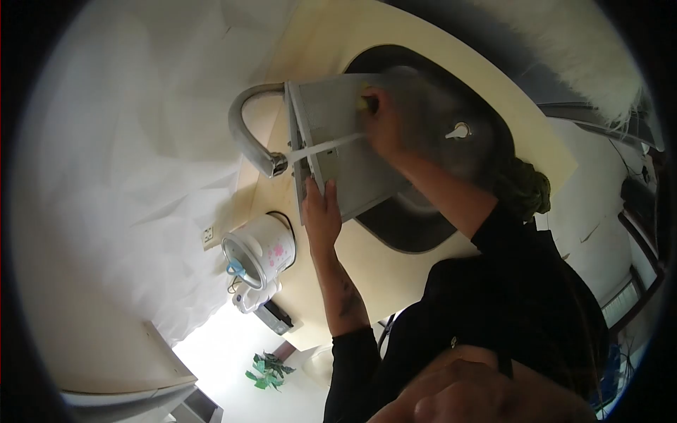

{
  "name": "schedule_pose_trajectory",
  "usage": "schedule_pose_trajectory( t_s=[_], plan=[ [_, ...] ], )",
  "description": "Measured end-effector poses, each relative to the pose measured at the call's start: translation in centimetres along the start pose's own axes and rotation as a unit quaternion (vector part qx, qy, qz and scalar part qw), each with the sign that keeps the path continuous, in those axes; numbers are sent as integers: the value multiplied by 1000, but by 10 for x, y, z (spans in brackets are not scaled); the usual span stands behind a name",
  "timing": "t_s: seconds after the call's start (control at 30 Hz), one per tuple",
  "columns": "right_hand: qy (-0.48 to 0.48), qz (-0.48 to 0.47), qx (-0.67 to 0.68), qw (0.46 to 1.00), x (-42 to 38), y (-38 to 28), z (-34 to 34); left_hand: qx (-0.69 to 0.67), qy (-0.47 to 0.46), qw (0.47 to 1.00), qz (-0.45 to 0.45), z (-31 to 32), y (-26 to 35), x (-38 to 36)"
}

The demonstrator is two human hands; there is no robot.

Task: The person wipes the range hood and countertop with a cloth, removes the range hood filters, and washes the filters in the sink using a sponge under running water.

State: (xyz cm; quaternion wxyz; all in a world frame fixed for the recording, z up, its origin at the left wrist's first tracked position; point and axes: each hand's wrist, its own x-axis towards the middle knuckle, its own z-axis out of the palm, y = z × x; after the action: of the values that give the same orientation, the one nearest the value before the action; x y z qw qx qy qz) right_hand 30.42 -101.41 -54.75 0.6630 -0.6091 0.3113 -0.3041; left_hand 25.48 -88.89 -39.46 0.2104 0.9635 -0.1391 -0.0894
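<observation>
A flat grey metal panel (342, 109) with a fine-textured face and a raised edge stands tilted in the dark sink (423, 242). My left hand (321, 215) grips its near edge, fingers over the rim. Against the panel's face, my right hand (384, 127) is closed around a yellow-green sponge (367, 102), slightly blurred by motion. From the curved chrome faucet (247, 123) a stream of water (321, 147) runs across the panel toward my right hand. The part of the panel behind my right hand and forearm is hidden.
A white cooker (257, 247) with a glass lid and pink flowers stands on the pale counter (374, 275), left of the sink. A dark green cloth (525, 187) lies at the sink's right edge. A wall socket (209, 236) sits behind the cooker.
</observation>
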Motion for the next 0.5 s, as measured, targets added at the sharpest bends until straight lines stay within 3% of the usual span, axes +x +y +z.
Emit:
schedule_pose_trajectory(
  t_s=[0.03,0.17,0.27,0.33,0.5],
  plan=[
    [-35,16,85,996,-5,-33,-1,3,-3,1000,6,-1,0,3],
    [-137,27,126,982,-22,-88,-10,-28,-29,999,16,-2,-4,11],
    [-207,-38,142,967,-55,-86,-19,-16,-12,1000,23,-1,-7,13],
    [-265,-193,72,942,-75,-77,-28,-139,-66,988,34,-1,-20,15],
    [-181,-153,51,970,-18,-83,-11,-157,-98,983,19,-2,-13,2]
  ],
)
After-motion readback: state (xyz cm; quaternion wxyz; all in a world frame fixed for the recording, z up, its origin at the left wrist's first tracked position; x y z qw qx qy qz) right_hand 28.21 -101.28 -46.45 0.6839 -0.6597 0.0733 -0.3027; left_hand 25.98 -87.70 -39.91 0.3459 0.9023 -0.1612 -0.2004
